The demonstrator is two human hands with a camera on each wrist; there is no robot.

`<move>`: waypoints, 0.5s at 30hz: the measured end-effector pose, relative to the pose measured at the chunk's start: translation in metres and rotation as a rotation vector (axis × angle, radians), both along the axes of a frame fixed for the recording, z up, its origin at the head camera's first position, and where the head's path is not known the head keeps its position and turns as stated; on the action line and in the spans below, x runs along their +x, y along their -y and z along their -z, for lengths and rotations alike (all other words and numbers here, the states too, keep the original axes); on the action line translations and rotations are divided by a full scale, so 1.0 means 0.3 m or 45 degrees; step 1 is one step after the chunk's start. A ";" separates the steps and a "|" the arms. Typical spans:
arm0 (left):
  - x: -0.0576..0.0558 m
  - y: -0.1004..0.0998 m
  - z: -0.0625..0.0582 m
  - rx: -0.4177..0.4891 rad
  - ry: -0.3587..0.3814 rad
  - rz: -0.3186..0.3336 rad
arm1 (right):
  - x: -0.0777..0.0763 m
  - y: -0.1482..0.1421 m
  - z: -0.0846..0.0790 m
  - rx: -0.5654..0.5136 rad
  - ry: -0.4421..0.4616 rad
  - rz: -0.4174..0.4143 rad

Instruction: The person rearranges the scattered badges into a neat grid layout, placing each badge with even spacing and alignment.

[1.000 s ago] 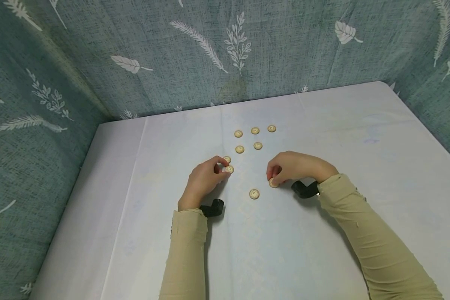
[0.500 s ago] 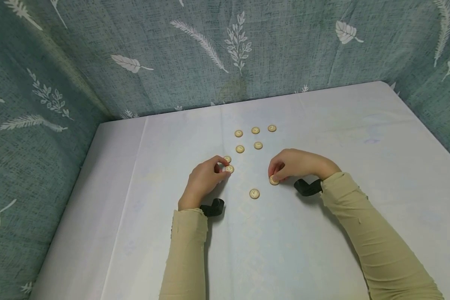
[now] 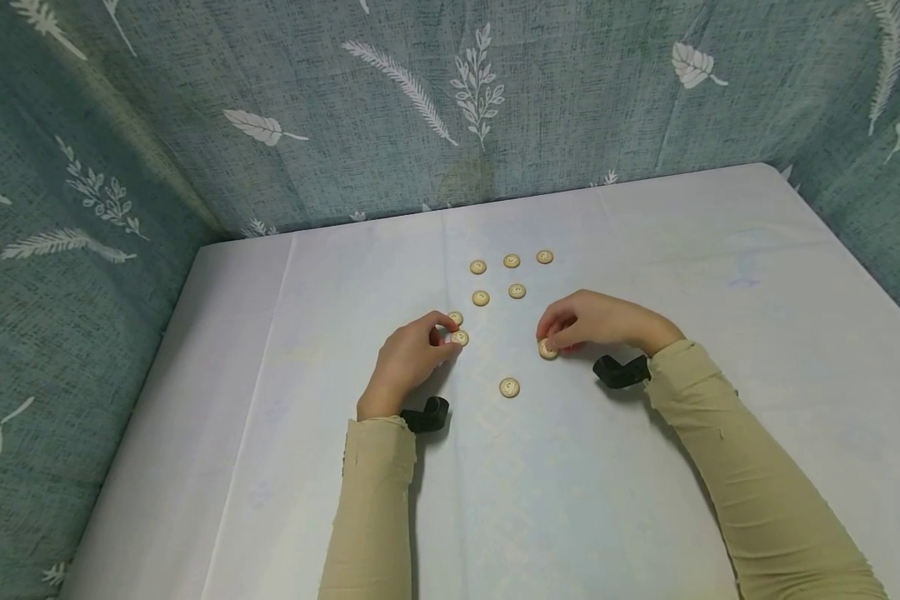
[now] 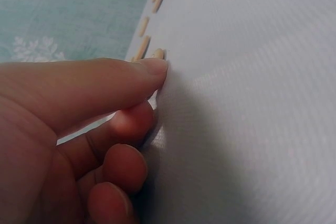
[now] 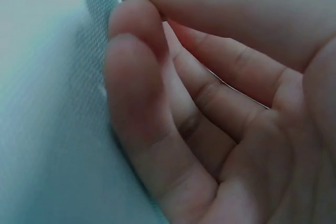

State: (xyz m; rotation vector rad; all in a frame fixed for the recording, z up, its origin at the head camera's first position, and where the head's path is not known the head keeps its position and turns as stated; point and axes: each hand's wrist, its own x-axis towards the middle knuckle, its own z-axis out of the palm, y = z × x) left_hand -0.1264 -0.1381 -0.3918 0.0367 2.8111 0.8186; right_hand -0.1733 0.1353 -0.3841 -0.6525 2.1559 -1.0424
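The left hand (image 3: 407, 365) is pinching a tan disc (image 3: 461, 338) between thumb and fingertip, while a second disc (image 3: 455, 318) is lying just beyond it, beside those fingers. The right hand (image 3: 603, 321) is pinching another disc (image 3: 548, 349), its marked face showing at the thumb tip. Between the wrists a loose disc (image 3: 509, 387) is lying untouched, and five more discs (image 3: 481, 298) are resting beyond both hands on the white cloth (image 3: 607, 500)
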 end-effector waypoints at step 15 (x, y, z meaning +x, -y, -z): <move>0.002 0.003 0.005 0.001 -0.021 0.011 | -0.018 -0.023 0.017 -0.075 0.035 0.145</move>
